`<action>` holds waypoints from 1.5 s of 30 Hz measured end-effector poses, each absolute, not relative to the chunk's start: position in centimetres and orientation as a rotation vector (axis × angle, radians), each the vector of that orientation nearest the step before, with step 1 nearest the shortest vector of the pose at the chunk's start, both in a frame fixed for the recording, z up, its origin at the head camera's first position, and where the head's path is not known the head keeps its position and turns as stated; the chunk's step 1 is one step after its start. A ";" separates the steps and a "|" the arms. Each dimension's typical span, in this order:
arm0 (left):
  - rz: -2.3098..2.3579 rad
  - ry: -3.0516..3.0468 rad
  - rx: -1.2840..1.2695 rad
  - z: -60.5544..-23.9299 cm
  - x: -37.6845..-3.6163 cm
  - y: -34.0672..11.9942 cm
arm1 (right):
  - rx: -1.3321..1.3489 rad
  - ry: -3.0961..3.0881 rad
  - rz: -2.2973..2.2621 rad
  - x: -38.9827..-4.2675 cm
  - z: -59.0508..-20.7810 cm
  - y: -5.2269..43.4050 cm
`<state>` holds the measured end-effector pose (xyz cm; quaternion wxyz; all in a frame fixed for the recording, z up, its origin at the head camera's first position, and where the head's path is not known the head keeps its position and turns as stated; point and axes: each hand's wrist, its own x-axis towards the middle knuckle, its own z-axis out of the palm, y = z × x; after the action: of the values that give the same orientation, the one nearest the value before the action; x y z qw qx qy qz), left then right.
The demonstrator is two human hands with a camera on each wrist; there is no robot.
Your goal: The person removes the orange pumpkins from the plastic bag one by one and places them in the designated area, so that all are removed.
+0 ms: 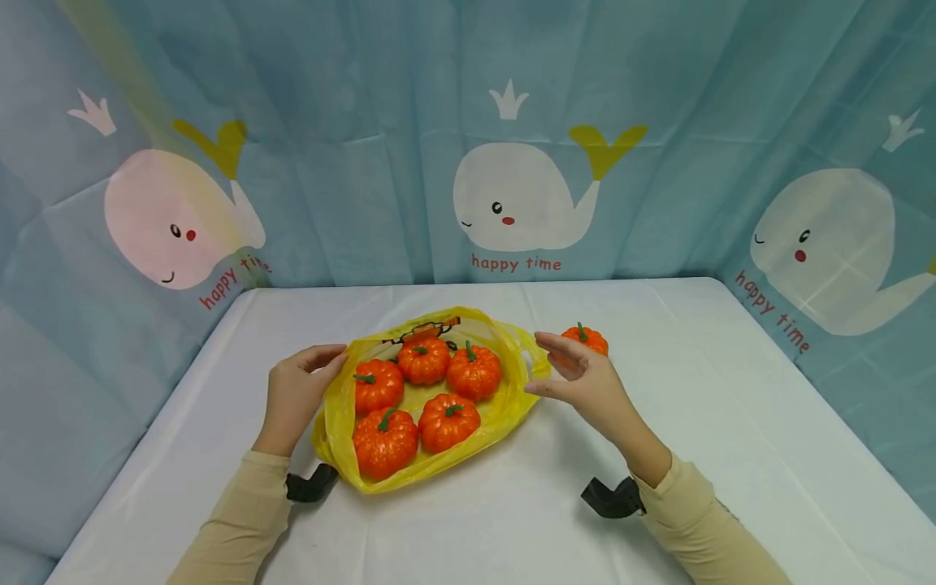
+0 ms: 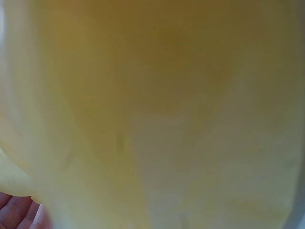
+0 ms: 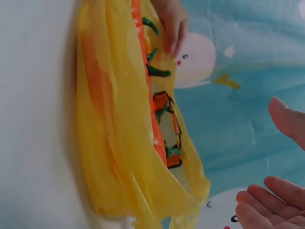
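Observation:
A yellow plastic bag [image 1: 504, 422] lies with its mouth spread wide, and several orange toy pumpkins [image 1: 385, 443] with green stems sit inside it. My left hand [image 1: 301, 394] pinches the bag's rim at its left side. In the left wrist view the blurred yellow plastic bag [image 2: 167, 119] fills nearly everything, leaving a few fingers at the lower left. Beside the bag's right end is my right hand [image 1: 588, 390], thumb and fingers spread apart, holding nothing. Behind that hand, one more orange pumpkin [image 1: 595, 341] is partly hidden on the table.
A white cloth covers the table [image 1: 468, 536]. Blue curtains [image 1: 366, 211] printed with whales stand behind it and along both sides. Black wrist mounts [image 1: 613, 497] show below both hands.

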<state>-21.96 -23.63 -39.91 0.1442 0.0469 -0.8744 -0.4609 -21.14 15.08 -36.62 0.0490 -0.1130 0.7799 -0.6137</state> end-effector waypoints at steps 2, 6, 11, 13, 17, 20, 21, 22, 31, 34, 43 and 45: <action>-1.332 -2.519 0.132 -39.9 -22.0 -23.6 | -0.370 2.359 -1.863 -21.1 -36.8 14.4; -1.332 -2.523 0.129 -39.9 -22.0 -23.6 | -0.412 2.305 -1.877 -21.0 -37.0 13.1; -1.320 -2.527 0.129 -39.8 -22.0 -23.5 | -0.459 2.251 -1.871 -21.0 -37.6 11.7; -1.321 -2.524 0.127 -39.8 -22.0 -23.5 | -0.465 2.230 -1.862 -21.0 -37.8 11.3; -1.324 -2.522 0.125 -39.8 -22.0 -23.5 | -0.434 2.215 -1.840 -21.1 -38.1 10.6; -1.322 -2.526 0.128 -39.8 -22.0 -23.6 | -0.409 2.209 -1.816 -21.2 -38.4 10.1; -1.323 -2.526 0.130 -39.8 -21.9 -23.6 | -0.405 2.208 -1.809 -21.1 -38.5 10.0; -1.323 -2.526 0.132 -39.8 -21.9 -23.6 | -0.411 2.208 -1.801 -21.1 -38.6 9.8; -1.325 -2.536 0.141 -39.8 -22.0 -23.7 | -0.489 2.232 -1.726 -21.1 -39.2 8.6; -1.313 -2.540 0.139 -39.9 -22.0 -23.8 | -0.491 2.253 -1.699 -21.2 -39.5 8.3; -1.308 -2.545 0.133 -40.0 -22.1 -23.9 | -0.437 2.268 -1.640 -21.4 -39.9 7.2; -1.309 -2.544 0.132 -40.1 -22.1 -23.9 | -0.436 2.280 -1.628 -21.4 -40.0 7.1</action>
<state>-22.09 -23.89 -40.06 0.1383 0.0456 -0.8797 -0.4527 -21.43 7.08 -40.05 0.1527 -0.1520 0.7947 -0.5675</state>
